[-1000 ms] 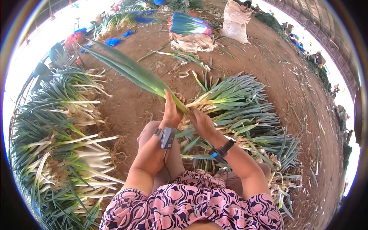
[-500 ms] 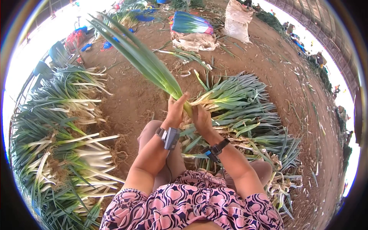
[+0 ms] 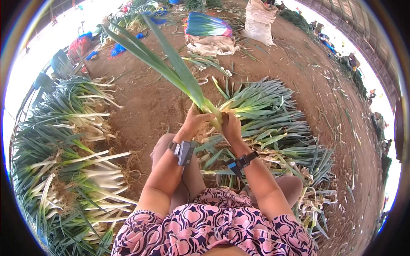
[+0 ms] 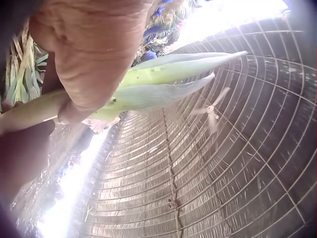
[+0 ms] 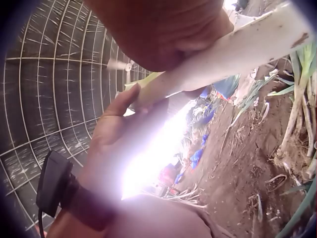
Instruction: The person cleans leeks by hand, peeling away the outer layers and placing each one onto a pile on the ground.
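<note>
Above the lap: a long leek with broad green leaves and a pale stalk [image 3: 192, 85] is held up at a slant, its leaves pointing away from the person.
Left hand: the left hand [image 3: 194, 122] grips the stalk just below the spreading leaves.
Right hand: the right hand [image 3: 231, 127] grasps the paler lower part, close beside the other hand, its fingers curled; their exact placing behind the stalk cannot be told.
Leaves: compared with half a second ago, they have parted into two separate spreads, and the held stalk has shifted toward the person's right.
Grip: both hands have kept their hold through that shift, so the leek seems, as a judgement, well supported while being handled.
Left side: a heap of green leeks with white stalks and stringy roots [image 3: 100, 177] lies on the brown earth floor [image 3: 147, 91].
Right side: a pile of grey-green leafy leeks [image 3: 271, 109] lies beside the knee.
Farther off: a blue-and-pink wrapped bundle [image 3: 207, 25] rests on pale sacking [image 3: 210, 45], near an upright whitish woven sack [image 3: 259, 21].
</note>
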The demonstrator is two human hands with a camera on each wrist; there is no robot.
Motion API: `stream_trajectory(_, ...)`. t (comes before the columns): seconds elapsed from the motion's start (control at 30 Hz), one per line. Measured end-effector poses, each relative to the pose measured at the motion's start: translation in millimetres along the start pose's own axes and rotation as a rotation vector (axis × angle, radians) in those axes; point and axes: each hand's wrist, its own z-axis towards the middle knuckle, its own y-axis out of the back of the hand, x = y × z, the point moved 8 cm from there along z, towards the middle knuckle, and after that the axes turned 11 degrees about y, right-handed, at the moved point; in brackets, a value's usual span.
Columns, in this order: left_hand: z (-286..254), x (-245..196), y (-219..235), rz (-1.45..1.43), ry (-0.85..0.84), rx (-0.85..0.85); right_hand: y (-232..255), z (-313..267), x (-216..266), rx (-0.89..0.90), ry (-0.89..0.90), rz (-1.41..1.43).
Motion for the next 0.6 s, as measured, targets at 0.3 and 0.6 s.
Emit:
stream_trajectory(0.3,5.2,23.0,7.3,-0.198,0.171,-0.123,14.4,-1.8,16.1,-0.062,0.048,-0.134)
stream_trajectory(0.6,1.8,13.9,-0.5,-0.153,0.070,-0.053,17.8,23.9,26.9,0.043,0.276,0.138)
